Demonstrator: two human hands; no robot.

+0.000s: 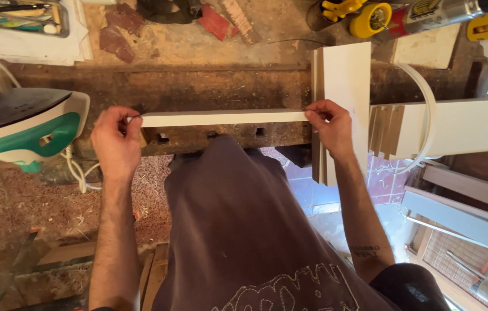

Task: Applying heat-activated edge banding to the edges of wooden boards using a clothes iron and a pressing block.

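Note:
A long, narrow white strip [221, 118] lies level along the front edge of a worn wooden workbench [198, 86]. My left hand [116, 141] pinches the strip's left end between thumb and fingers. My right hand [327, 126] grips its right end, right in front of a stack of white panels [344, 75] that stands on edge against the bench. A thin white banding strip [425, 109] curls in an arc to the right of that hand.
A white and green clothes iron [22, 124] rests at the left with its cord hanging. More white boards [457, 126] lie at the right. A yellow tape measure [370, 18], tubes, and red scraps [215, 22] sit at the back of the bench. Sawdust covers the floor.

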